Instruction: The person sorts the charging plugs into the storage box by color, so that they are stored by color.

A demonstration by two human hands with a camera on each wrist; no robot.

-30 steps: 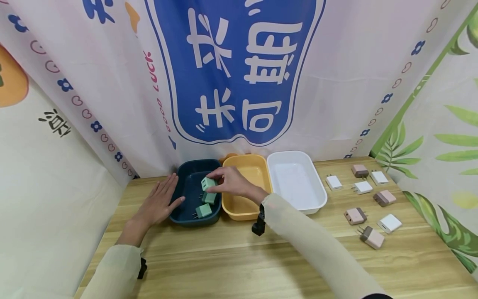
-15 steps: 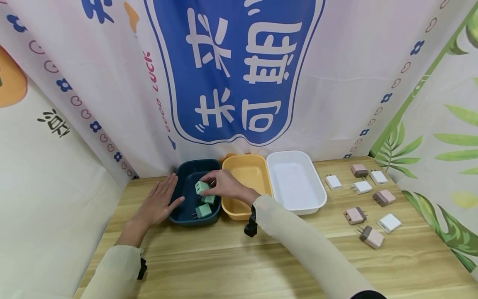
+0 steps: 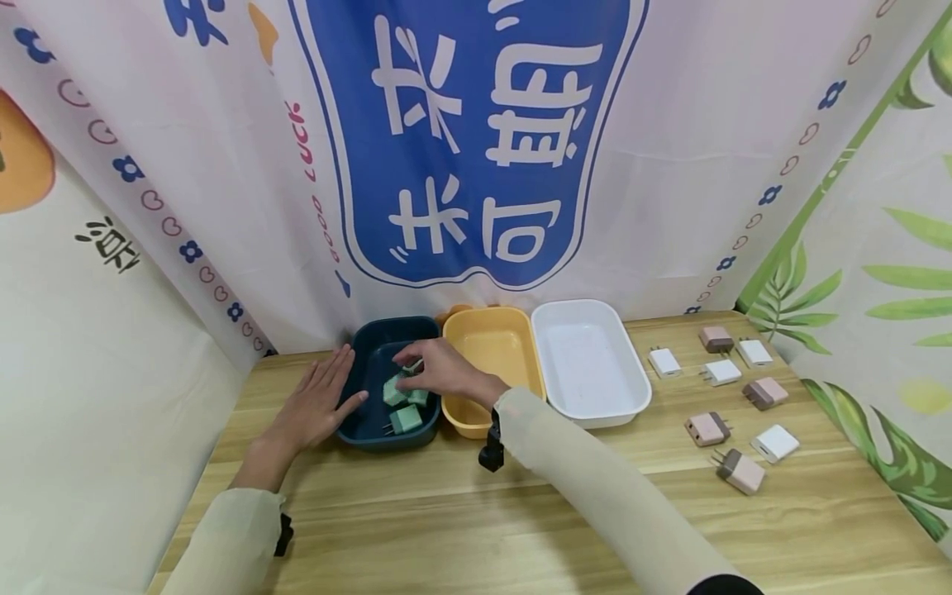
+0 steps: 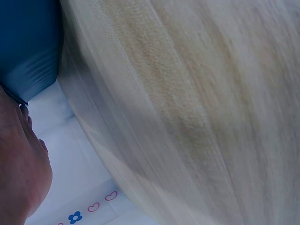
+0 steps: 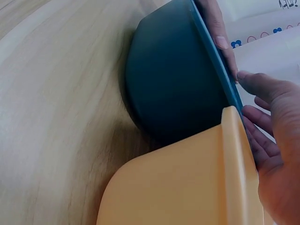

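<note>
My left hand rests with straight fingers along the left rim of the dark blue bin. In the left wrist view, part of that hand shows beside the blue wall. My right hand reaches over the bin's right side, thumb and fingers apart. Just below its fingertips lies a green charger plug, close to another green plug and a third green plug. A small pale piece shows between the fingers, too hidden to identify. The right wrist view shows the right hand above the rim.
A yellow bin and a white bin stand in a row to the right of the blue one. Several white chargers and pink-brown chargers lie on the wooden table at right. A printed curtain hangs behind.
My right hand moved left and lower into the blue bin, and the green charger it pinched now lies among the other green ones, let go. My left hand stayed still.
</note>
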